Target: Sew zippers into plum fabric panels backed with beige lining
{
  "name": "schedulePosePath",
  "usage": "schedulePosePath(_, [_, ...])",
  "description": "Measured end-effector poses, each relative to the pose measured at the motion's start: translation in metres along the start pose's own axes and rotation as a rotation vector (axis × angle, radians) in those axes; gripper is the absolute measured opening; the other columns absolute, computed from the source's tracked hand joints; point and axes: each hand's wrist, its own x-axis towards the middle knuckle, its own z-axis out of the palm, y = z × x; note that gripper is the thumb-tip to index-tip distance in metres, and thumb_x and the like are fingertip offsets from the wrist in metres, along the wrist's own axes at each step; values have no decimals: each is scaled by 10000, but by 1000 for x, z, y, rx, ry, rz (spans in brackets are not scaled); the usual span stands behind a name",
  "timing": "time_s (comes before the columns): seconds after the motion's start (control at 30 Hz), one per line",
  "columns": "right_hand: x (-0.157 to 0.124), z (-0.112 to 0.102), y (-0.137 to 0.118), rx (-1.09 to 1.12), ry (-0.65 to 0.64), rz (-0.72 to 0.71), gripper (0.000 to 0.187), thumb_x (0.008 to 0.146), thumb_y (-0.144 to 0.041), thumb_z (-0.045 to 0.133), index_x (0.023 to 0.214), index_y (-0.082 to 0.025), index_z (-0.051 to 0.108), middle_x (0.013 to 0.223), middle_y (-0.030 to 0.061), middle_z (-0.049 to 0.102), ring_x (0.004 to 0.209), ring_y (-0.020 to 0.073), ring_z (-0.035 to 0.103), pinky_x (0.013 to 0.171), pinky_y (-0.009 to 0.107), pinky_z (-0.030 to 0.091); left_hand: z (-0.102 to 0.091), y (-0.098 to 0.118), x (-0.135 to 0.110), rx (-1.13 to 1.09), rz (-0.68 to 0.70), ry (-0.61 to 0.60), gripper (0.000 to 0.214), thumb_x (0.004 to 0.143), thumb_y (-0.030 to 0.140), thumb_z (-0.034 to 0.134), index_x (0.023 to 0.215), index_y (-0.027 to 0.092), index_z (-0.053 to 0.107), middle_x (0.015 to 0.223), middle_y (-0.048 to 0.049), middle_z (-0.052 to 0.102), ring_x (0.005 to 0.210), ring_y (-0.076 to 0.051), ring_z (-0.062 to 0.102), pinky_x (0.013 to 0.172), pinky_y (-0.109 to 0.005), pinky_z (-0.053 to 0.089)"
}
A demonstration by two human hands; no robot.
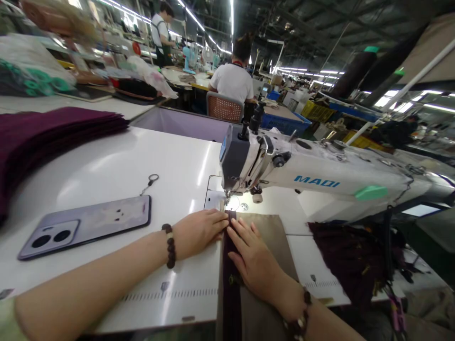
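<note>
A dark purple strip (231, 284) lies along the left edge of an olive-brown fabric piece (273, 232), both running toward the needle of a white sewing machine (320, 175). My left hand (199, 229) rests flat on the table with its fingertips against the strip's left edge, just short of the presser foot. My right hand (254, 258) lies flat on the fabric, fingers stretched forward and pressing down on the strip and the brown piece. Neither hand grips anything. Both wrists wear bead bracelets.
A phone (85, 225) with a small key ring lies face down at the left. A stack of purple fabric (42, 137) sits at the far left, and dark pieces (348, 255) hang off the table at the right. Other people work at benches behind.
</note>
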Motion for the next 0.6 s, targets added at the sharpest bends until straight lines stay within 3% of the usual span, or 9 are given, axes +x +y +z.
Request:
schedulePosePath(0.17, [2,-2,0,-2,-64,17,482,868,-207,374,1335,-95,336,1398,114,307,1309,244,240,1042,516,272,11,-1,-8,-49,25,32,301,880,258,463,1099,79,564,1147,-117,588,1041,-242,538,907,-394,454])
schedulePosePath(0.6, [6,-7,7,4,-112,36,483,877,-241,363,1342,-117,328,1406,104,292,1313,236,232,1045,530,242,10,2,-7,-25,-42,-39,461,878,413,442,1191,78,497,1227,-131,527,1122,-262,471,953,-421,392])
